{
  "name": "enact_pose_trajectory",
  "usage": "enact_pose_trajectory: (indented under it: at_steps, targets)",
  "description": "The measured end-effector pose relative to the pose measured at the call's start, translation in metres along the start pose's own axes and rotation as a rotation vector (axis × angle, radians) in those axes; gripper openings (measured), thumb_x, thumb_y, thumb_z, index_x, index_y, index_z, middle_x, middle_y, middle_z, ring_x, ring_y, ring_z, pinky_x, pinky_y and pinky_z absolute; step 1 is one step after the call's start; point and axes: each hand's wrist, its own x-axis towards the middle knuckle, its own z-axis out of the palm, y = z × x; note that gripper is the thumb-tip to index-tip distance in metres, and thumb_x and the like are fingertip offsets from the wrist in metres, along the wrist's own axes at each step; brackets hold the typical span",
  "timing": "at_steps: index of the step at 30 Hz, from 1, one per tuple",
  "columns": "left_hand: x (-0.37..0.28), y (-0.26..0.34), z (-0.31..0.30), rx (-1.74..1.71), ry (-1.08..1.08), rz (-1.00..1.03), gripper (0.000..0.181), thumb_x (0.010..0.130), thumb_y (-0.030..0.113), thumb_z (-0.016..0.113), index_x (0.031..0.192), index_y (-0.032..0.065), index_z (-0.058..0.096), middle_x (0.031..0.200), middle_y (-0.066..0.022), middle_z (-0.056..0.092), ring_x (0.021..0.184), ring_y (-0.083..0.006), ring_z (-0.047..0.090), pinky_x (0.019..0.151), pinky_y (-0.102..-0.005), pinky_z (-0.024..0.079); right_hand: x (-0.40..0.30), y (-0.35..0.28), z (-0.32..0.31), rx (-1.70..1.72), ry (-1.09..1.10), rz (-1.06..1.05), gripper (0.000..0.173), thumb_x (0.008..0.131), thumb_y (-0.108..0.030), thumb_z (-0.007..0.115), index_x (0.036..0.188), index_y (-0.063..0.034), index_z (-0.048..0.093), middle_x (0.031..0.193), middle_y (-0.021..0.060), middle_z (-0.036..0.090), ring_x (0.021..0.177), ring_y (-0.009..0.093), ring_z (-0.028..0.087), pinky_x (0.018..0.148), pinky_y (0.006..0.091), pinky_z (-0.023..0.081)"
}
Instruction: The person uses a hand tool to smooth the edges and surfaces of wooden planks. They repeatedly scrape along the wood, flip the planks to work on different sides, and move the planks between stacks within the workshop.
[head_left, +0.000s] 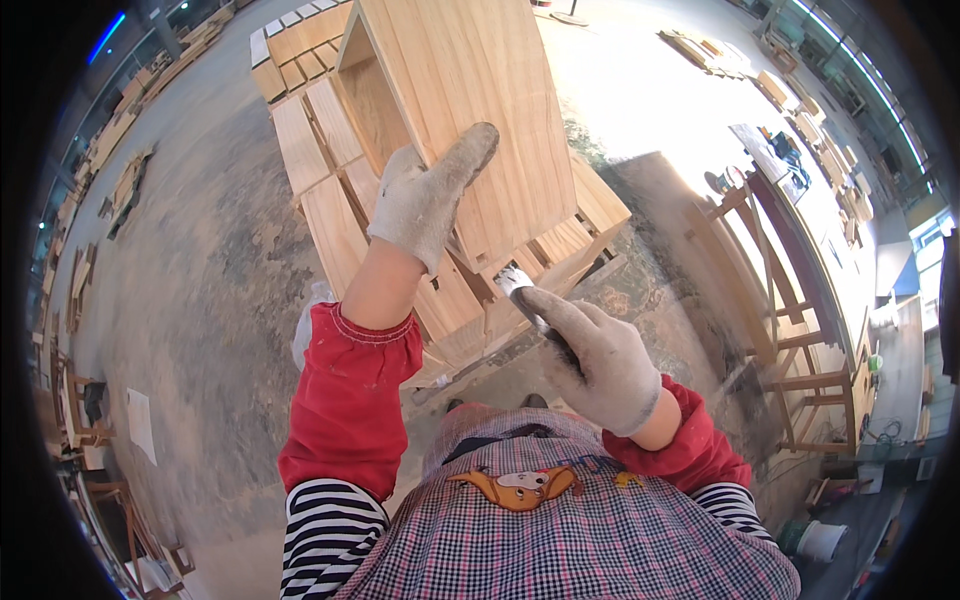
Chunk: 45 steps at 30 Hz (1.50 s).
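My left hand (427, 199), in a pale, soiled work glove, grips the near left edge of a pine box (480, 97), thumb on its broad outer face. The box is tilted, its open side to the left, above a stack of wooden boxes or drawers (330, 225). My right hand (604, 360), gloved too, is closed around a dark-handled tool (536, 315), a putty knife or scraper by its look, with whitish matter on its tip. That tip is close to the box's near lower corner; whether they touch I cannot tell.
Lengths of wood or pallet parts (127, 191) lie on the concrete floor at the left. A wooden workbench (810, 341) stands at the right, with a small tub (727, 178) on it. A white bucket (821, 540) is at the lower right. More timber lines the far sides.
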Motion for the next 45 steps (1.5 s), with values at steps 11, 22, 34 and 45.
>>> enact_pose_trajectory:
  at_steps: [11,22,34,45]
  targets:
    - [0.006,0.003,0.002,0.061,-0.002,-0.066,0.043,0.086,0.031,0.072,0.111,-0.0041,0.064,0.096,-0.0087,0.068,0.083,-0.0137,0.065,0.071,-0.0264,0.054,0.015,-0.02,0.01,-0.199,-0.036,-0.008,0.055,0.081,-0.008,0.059,0.135,-0.007,0.048,0.077,0.0118,0.06,0.062,0.027,0.063,0.056,0.0361,0.053]
    - [0.009,0.011,0.011,-0.074,0.126,-0.189,0.04,0.085,0.027,0.073,0.107,-0.0047,0.064,0.096,-0.009,0.068,0.083,-0.0138,0.066,0.07,-0.0261,0.054,0.019,-0.026,0.001,-0.201,-0.125,0.032,0.051,0.083,-0.009,0.058,0.133,-0.0039,0.048,0.075,0.0121,0.061,0.06,0.027,0.063,0.054,0.0365,0.052]
    - [0.014,0.004,0.008,-0.083,0.122,-0.159,0.041,0.084,0.028,0.075,0.105,-0.0047,0.066,0.096,-0.0097,0.069,0.083,-0.0142,0.067,0.069,-0.026,0.055,0.017,-0.021,-0.013,-0.198,-0.218,0.023,0.048,0.084,-0.008,0.056,0.13,-0.0022,0.05,0.074,0.0122,0.061,0.061,0.028,0.063,0.053,0.0355,0.051]
    - [0.017,0.008,0.012,-0.167,0.14,-0.11,0.04,0.084,0.025,0.076,0.107,-0.0058,0.064,0.098,-0.0098,0.068,0.085,-0.014,0.066,0.071,-0.0244,0.054,0.018,0.004,0.012,-0.092,0.033,-0.071,0.051,0.082,-0.006,0.059,0.132,-0.0034,0.049,0.078,0.012,0.061,0.061,0.028,0.063,0.054,0.0373,0.051]
